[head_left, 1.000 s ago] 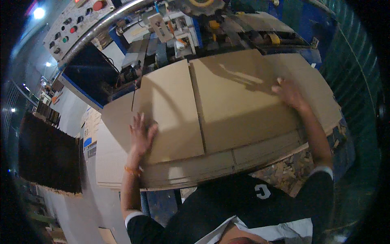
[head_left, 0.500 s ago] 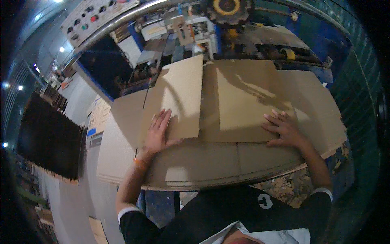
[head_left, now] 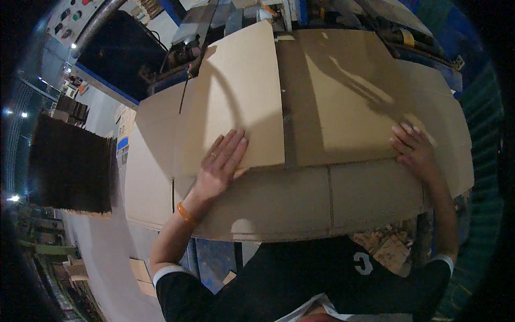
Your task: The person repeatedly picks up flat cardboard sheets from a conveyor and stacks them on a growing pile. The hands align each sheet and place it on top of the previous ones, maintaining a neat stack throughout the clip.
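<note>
Apparently partway: the upper cardboard sheet [head_left: 257,86] reaches the machine [head_left: 234,22] — lower sheets [head_left: 279,201] remain beneath; left hand [head_left: 221,162] open, flat atop it, right hand [head_left: 416,150] loosely open, neither gripping.

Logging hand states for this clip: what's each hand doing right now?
Left hand: open, fingers flat on the cardboard.
Right hand: open, fingers slightly bent, also on the cardboard.

Control panel [head_left: 75,20] partly off-frame.
</note>
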A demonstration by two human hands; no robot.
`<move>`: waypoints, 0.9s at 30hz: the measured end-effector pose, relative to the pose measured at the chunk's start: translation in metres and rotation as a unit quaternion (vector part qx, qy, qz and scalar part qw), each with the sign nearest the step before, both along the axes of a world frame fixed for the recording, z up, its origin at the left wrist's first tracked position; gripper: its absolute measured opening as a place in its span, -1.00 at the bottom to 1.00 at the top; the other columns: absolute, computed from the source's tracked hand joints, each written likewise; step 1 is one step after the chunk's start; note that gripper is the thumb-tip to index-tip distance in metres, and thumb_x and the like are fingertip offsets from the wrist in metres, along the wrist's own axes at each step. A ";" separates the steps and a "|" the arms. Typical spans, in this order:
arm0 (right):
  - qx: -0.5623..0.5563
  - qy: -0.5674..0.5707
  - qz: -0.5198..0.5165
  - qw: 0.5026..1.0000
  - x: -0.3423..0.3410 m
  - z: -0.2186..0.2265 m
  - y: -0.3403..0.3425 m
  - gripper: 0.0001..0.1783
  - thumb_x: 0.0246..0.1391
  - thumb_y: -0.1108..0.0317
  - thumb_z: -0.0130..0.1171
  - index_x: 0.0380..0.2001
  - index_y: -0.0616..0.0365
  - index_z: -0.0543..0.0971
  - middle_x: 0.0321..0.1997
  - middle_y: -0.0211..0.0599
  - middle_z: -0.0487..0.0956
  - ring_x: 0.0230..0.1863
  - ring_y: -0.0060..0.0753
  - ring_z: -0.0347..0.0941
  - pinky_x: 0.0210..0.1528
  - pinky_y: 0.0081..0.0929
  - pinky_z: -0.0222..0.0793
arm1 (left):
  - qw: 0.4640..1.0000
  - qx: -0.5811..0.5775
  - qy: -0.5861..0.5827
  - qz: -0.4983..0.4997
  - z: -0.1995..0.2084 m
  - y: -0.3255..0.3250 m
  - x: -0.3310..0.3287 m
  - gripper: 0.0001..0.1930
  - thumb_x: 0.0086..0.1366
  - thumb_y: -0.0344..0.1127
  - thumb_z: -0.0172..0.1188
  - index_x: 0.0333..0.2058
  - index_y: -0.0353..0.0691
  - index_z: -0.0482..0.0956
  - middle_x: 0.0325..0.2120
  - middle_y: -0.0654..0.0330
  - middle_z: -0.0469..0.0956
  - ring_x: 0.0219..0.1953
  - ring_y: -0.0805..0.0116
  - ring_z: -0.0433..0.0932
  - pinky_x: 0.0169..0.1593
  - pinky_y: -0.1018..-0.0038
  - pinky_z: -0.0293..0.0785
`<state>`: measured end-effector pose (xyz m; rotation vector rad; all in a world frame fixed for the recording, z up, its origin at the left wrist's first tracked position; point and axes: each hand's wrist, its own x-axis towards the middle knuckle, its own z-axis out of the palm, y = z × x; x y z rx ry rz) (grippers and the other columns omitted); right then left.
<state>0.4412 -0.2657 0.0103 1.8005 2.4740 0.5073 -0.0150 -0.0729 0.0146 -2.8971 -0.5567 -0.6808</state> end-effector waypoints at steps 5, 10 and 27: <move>-0.050 0.152 -0.096 0.982 0.027 -0.004 0.070 -0.46 -0.05 0.15 0.12 0.06 -0.03 0.39 0.17 -0.26 0.33 0.22 -0.10 0.16 0.20 -0.20 0.11 | 0.999 0.000 -0.033 0.030 0.002 0.062 0.046 -0.48 0.08 -0.22 0.14 0.03 -0.29 0.36 0.04 0.03 0.35 0.08 0.11 0.34 0.14 0.21 0.25; 0.011 0.275 -0.155 0.949 0.021 -0.003 0.100 -0.53 0.06 0.27 0.03 0.08 0.07 0.36 0.23 -0.09 0.22 0.23 0.01 0.11 0.21 -0.17 0.10 | 0.985 0.063 -0.010 0.158 0.010 0.089 0.074 -0.47 0.18 -0.02 0.07 0.04 -0.20 0.34 0.07 0.11 0.33 0.13 0.18 0.28 0.19 0.15 0.12; 0.305 0.288 -0.499 0.758 0.088 -0.118 -0.189 -0.56 0.15 0.18 -0.05 0.04 0.20 0.41 0.10 0.02 0.37 0.13 -0.08 0.26 0.13 -0.29 0.19 | 0.653 -0.129 -0.260 0.699 -0.045 -0.084 -0.152 -0.29 0.08 -0.09 0.17 0.12 -0.37 0.19 0.17 -0.25 0.05 0.25 -0.14 -0.03 0.23 -0.04 -0.19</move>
